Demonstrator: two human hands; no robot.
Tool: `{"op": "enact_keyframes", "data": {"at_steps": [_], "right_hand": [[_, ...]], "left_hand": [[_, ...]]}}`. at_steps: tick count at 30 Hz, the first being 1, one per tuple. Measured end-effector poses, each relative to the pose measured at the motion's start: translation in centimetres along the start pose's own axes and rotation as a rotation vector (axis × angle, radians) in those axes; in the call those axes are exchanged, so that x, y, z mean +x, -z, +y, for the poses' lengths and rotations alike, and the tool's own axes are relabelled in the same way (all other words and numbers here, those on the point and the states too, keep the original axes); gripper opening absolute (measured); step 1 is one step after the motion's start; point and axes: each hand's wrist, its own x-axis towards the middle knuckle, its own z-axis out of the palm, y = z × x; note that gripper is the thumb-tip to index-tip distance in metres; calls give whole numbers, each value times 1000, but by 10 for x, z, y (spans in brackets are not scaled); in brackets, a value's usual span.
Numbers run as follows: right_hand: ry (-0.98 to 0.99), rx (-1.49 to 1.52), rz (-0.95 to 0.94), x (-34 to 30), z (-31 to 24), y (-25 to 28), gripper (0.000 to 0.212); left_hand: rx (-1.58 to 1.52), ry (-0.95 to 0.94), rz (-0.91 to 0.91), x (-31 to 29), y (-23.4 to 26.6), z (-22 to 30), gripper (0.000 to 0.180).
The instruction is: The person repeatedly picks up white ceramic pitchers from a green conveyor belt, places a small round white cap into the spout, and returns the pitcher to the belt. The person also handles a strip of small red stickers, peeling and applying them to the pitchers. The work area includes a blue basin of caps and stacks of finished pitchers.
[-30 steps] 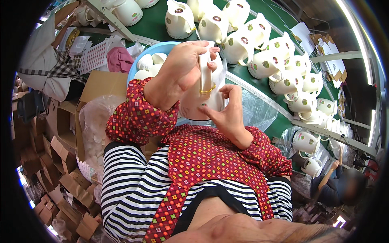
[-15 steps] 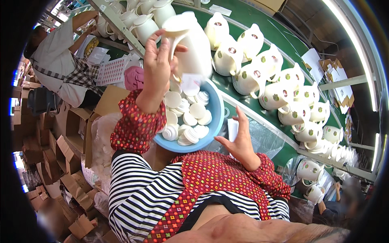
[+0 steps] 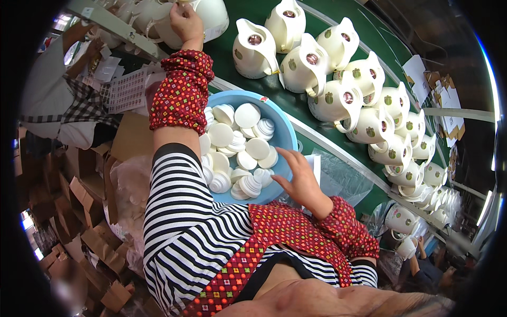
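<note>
My left hand [image 3: 187, 25] reaches to the far left, its fingers curled at the top of a plain white jug [image 3: 212, 20]. A pale label shows low on that jug; the upper frame edge cuts off part of the grip. My right hand [image 3: 301, 177] hovers by the right rim of a light-blue basin [image 3: 289, 124], thumb and fingers apart, holding nothing. Round white lids [image 3: 257, 148] lie heaped in the basin. Beyond it, a decorated cream jug [image 3: 253, 50] with a dark red round mark on top stands on the green surface, the nearest of several.
Rows of cream jugs [image 3: 372, 127] run along the green belt [image 3: 322, 18] to the right. A metal rail [image 3: 338, 150] edges it. Cardboard boxes [image 3: 95, 206] crowd the lower left. Another person in a checked apron [image 3: 87, 103] works at left beside a sheet of stickers [image 3: 127, 92].
My left hand has moved up and left, away from above the basin. The decorated jug is now visible where the blurred white jug was. My right hand has shifted slightly left.
</note>
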Motion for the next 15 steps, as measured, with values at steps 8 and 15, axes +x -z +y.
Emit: {"op": "enact_keyframes", "data": {"at_steps": [8, 15], "right_hand": [[234, -512, -40, 136, 17, -69, 97], [260, -600, -94, 181, 15, -100, 90]], "left_hand": [[97, 172, -148, -59, 28, -57, 44], [369, -269, -778, -94, 138, 27, 49]]}}
